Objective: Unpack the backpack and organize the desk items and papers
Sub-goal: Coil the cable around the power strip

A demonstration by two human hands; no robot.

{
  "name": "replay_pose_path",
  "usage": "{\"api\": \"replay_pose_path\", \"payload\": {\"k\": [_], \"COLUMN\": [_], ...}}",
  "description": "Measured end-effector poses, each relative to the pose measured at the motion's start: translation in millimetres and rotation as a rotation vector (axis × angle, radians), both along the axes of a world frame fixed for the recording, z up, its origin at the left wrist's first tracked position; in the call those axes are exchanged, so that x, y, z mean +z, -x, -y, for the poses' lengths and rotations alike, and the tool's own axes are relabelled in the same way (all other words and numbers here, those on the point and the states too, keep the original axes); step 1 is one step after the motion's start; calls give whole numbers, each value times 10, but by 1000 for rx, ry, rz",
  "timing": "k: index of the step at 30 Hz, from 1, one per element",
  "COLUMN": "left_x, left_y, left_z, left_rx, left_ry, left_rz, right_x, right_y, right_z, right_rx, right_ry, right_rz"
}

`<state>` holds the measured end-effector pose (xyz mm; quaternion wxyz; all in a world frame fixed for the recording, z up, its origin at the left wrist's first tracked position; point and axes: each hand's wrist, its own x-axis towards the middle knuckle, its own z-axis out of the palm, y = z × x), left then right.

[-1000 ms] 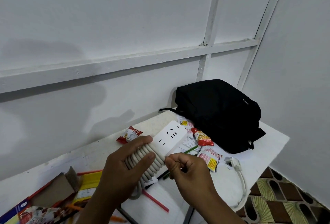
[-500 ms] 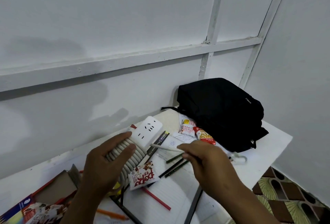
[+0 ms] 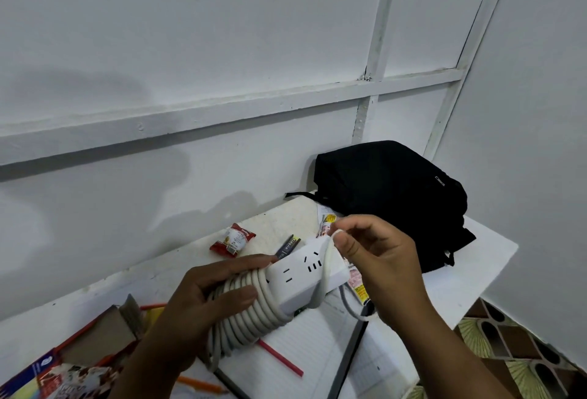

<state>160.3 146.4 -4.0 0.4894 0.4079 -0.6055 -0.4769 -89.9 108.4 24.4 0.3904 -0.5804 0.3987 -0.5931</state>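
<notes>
power strip: white plastic power strip (image 3: 306, 274) held up over the white desk (image 3: 470, 274), thick grey-white cord (image 3: 244, 309) coiled round its near end
left grip: left hand (image 3: 203, 306) wrapped around the coils, holding the strip
right grip: right hand (image 3: 381, 265) pinching a loop of cord at the strip's far end
behind: black fabric backpack (image 3: 390, 195) sitting in the desk's far corner
also: small red snack packet (image 3: 233, 239) near the wall

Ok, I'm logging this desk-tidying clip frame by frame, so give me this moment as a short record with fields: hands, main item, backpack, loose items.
left hand: left hand grips the coiled cord around the power strip
right hand: right hand pinches the cord and lays a loop across the strip's socket face
backpack: black backpack at the desk's far end, by the wall
loose items: red snack packet on the desk; red pencil on an open notebook
</notes>
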Motion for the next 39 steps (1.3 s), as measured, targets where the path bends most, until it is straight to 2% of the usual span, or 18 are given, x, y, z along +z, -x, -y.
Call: {"api": "replay_pose_path", "payload": {"k": [4, 6, 11, 16, 19, 24, 28, 33, 36, 39], "left_x": [-10, -8, -4, -13, -36, -53, -56, 0, 3, -19], "left_y": [53, 80, 111, 146, 164, 229, 206, 117, 128, 173], "left_z": [-6, -15, -18, -9, -10, -31, -10, 45, 51, 31], "left_rx": [-4, 3, -22, 42, 134, 213, 241, 118, 138, 231], "left_ry": [-24, -35, -61, -19, -11, 40, 93, 81, 62, 76], "left_rz": [-63, -89, -87, -114, -160, -111, 79, 303, 224, 161], "right_x": [-84, -113, -129, -225, -309, -327, -369, -303, -217, -214], "right_y": [-65, -71, -80, -119, -184, -245, -310, -309, -333, -343], "right_z": [-19, -37, -56, -69, -113, -116, -137, -177, -228, -216], "right_rx": [198, 238, 445, 507, 484, 447, 398, 225, 161, 59], "right_ry": [-269, -316, -209, -313, -355, -413, -507, -540, -479, -428], "right_rz": [254, 337, 218, 323, 224, 77, 9, -87, -151, -384]}}
